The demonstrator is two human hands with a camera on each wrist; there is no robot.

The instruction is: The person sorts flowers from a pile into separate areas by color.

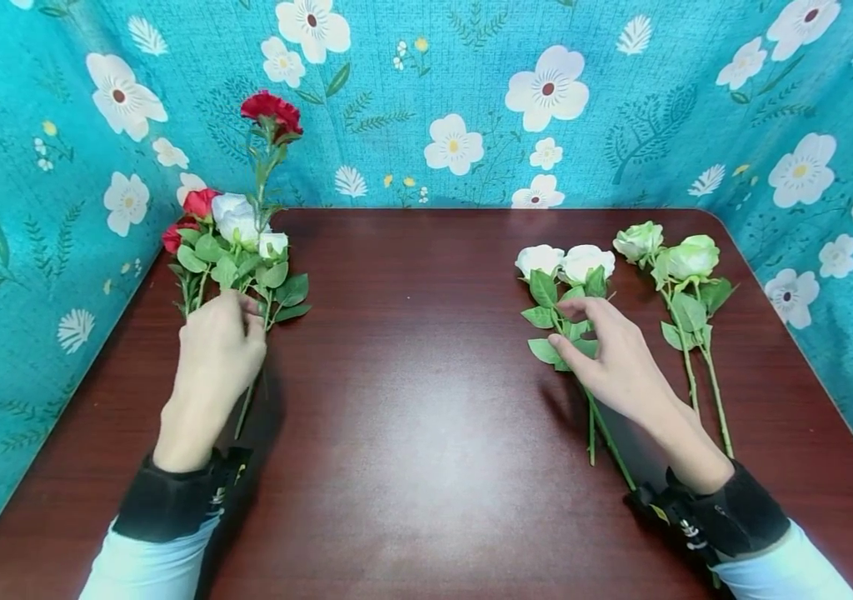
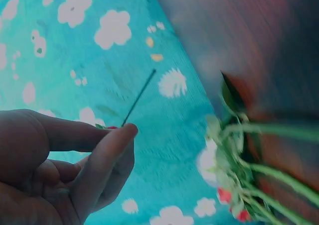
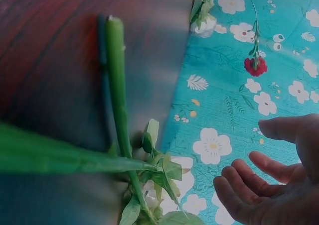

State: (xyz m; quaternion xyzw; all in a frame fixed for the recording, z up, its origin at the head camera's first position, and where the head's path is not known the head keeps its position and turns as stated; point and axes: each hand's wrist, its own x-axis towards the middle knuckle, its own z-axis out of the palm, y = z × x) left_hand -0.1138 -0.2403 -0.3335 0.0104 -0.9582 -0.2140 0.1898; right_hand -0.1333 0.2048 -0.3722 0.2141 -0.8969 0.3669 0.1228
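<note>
My left hand (image 1: 245, 310) pinches the thin stem of a red carnation (image 1: 271, 112) and holds it upright at the table's left. In the left wrist view, thumb and forefinger (image 2: 124, 131) close on that stem (image 2: 142, 93). Just behind the hand, a bunch of red and white roses (image 1: 227, 233) lies on the table. My right hand (image 1: 575, 332) hovers with relaxed fingers over the leaves and stems of two white roses (image 1: 565, 262). The right wrist view shows the right hand (image 3: 259, 160) open and holding nothing, next to the green stems (image 3: 117, 85).
Two pale green roses (image 1: 670, 257) lie to the right of the white ones, stems pointing toward me. The dark wooden table (image 1: 411, 400) is walled on three sides by a teal flowered cloth (image 1: 471, 100).
</note>
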